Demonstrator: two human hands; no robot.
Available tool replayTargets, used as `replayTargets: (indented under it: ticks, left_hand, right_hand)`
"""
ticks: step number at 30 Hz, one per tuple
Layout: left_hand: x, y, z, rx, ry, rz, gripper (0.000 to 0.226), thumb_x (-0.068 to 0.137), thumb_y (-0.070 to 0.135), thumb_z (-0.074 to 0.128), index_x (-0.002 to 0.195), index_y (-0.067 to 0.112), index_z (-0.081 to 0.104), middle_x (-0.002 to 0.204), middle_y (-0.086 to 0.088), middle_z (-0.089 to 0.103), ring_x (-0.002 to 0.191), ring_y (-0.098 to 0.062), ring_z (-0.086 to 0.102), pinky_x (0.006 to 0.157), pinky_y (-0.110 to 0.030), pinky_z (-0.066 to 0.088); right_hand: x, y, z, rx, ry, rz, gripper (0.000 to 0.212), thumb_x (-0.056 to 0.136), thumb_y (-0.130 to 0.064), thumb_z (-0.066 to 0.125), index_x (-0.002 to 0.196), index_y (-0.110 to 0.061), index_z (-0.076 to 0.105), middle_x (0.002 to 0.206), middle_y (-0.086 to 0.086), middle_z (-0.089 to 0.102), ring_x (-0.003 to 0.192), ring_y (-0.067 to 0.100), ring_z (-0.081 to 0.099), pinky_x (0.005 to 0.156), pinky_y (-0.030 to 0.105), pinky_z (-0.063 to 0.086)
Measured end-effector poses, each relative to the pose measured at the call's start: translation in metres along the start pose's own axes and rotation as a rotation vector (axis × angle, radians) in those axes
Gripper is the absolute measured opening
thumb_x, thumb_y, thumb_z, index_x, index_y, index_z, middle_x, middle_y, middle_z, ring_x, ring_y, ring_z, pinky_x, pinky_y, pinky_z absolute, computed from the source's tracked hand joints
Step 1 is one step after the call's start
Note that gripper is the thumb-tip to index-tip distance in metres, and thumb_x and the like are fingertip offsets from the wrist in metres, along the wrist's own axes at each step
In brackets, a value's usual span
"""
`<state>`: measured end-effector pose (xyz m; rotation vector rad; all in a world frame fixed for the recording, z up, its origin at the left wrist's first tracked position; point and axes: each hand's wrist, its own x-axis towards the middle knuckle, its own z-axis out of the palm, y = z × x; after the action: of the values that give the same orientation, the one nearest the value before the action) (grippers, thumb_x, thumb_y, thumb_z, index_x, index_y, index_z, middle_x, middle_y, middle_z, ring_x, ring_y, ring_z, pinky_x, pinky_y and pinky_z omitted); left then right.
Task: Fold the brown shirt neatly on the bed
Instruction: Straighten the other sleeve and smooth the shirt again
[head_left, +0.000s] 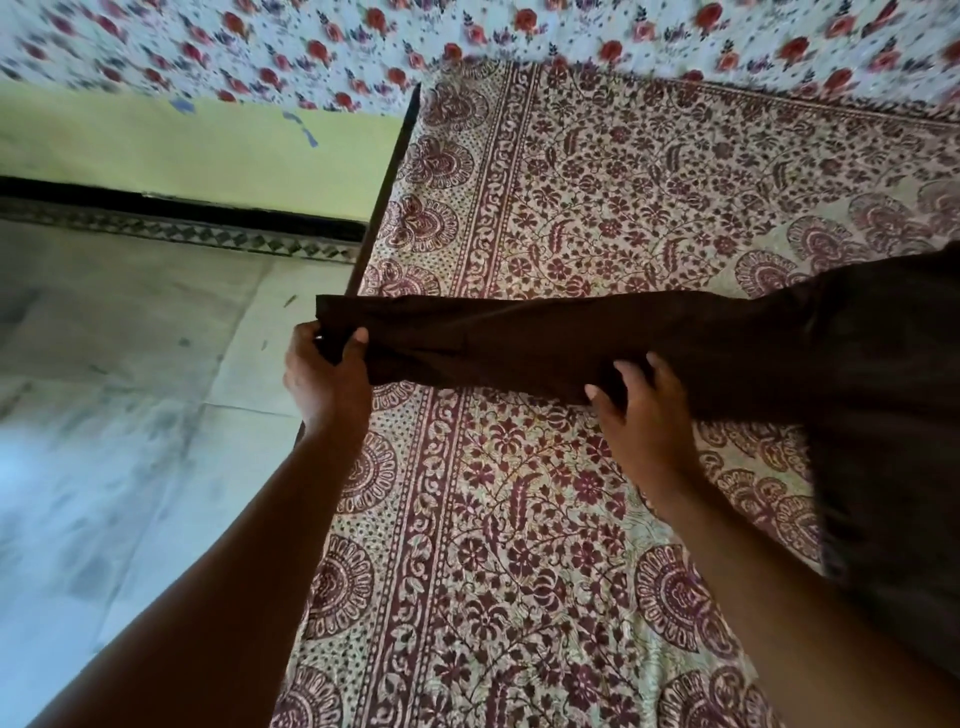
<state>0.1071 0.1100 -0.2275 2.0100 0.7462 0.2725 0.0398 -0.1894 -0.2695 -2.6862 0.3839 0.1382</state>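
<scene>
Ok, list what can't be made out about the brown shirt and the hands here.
- Brown shirt, head view: its body runs off the right edge, so collar and other sleeve are unseen.
- Left hand: the cuff bunched in its grip hides the fingertips.
- Right hand: fingers curl under the sleeve, out of sight.
- Flowered cloth at top: motion-blurred.

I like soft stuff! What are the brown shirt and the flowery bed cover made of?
The brown shirt looks like thin matte woven cloth, maybe cotton: it drapes and creases where the hands grip it. The bed cover looks like printed cotton, flat and unshiny. I can't be sure of either.
</scene>
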Motion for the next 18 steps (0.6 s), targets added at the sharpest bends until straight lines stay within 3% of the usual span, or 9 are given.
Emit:
replayTargets:
  ticks: [2,4,6,9,10,12,14,18]
  left_hand:
    - [0.001,0.001,0.0,-0.025,0.014,0.003,0.03,0.088,0.031,0.073,0.114,0.017,0.064,0.113,-0.007,0.072,0.105,-0.027,0.067,0.091,-0.049,0.058]
    - [-0.001,0.005,-0.001,-0.046,0.036,0.018,0.027,0.09,0.025,0.073,0.113,0.014,0.064,0.11,-0.005,0.071,0.102,-0.023,0.066,0.088,-0.041,0.057]
    - [-0.003,0.004,0.0,0.017,0.04,-0.019,0.031,0.091,0.021,0.07,0.118,0.01,0.06,0.112,-0.003,0.065,0.103,-0.019,0.058,0.085,-0.031,0.048]
    - [-0.013,0.001,0.004,0.391,0.036,-0.165,0.05,0.081,0.015,0.068,0.127,0.013,0.048,0.133,-0.013,0.05,0.126,-0.035,0.044,0.103,-0.047,0.037]
    - [-0.017,0.002,0.008,0.499,0.035,-0.135,0.056,0.077,0.012,0.068,0.127,0.014,0.046,0.137,-0.015,0.043,0.13,-0.038,0.038,0.106,-0.052,0.032]
    - [-0.024,0.006,0.02,0.572,-0.008,0.094,0.059,0.074,0.004,0.065,0.129,0.017,0.046,0.139,-0.013,0.038,0.131,-0.035,0.033,0.106,-0.053,0.028]
    - [-0.027,0.016,0.04,0.542,-0.167,0.34,0.054,0.082,0.004,0.062,0.131,0.022,0.052,0.142,-0.005,0.044,0.134,-0.028,0.035,0.112,-0.056,0.026]
    - [-0.026,0.041,0.088,0.552,-0.567,0.558,0.049,0.098,0.01,0.055,0.143,0.028,0.05,0.149,0.003,0.05,0.142,-0.023,0.036,0.118,-0.064,0.018]
  right_hand:
    - [0.005,-0.003,0.001,-0.074,-0.05,-0.142,0.066,0.1,-0.061,0.037,0.144,-0.015,0.055,0.16,0.02,0.035,0.147,0.038,0.033,0.113,0.055,0.042]
    - [0.007,-0.006,0.002,-0.135,-0.029,-0.269,0.07,0.1,-0.063,0.03,0.145,-0.015,0.056,0.159,0.02,0.038,0.144,0.037,0.039,0.113,0.053,0.042]
    - [0.006,-0.01,0.004,-0.122,-0.056,-0.239,0.074,0.098,-0.068,0.027,0.149,-0.02,0.052,0.162,0.02,0.035,0.148,0.039,0.035,0.115,0.055,0.039]
    - [-0.004,-0.007,0.019,-0.196,-0.151,-0.363,0.075,0.095,-0.071,0.028,0.153,-0.028,0.046,0.166,0.019,0.026,0.152,0.048,0.02,0.117,0.064,0.032]
    - [-0.006,-0.003,0.023,-0.192,-0.162,-0.426,0.071,0.096,-0.069,0.031,0.154,-0.031,0.044,0.168,0.017,0.024,0.153,0.048,0.018,0.117,0.065,0.032]
    - [-0.007,0.003,0.026,-0.145,-0.125,-0.424,0.065,0.1,-0.063,0.031,0.157,-0.033,0.037,0.169,0.015,0.02,0.156,0.04,0.014,0.121,0.062,0.028]
    - [-0.007,0.006,0.028,-0.146,-0.042,-0.303,0.065,0.102,-0.062,0.027,0.16,-0.032,0.03,0.17,0.016,0.015,0.158,0.038,0.01,0.125,0.058,0.019]
    - [-0.017,0.007,0.033,-0.252,-0.08,-0.288,0.069,0.101,-0.064,0.021,0.162,-0.031,0.026,0.171,0.016,0.013,0.157,0.04,0.01,0.125,0.061,0.017]
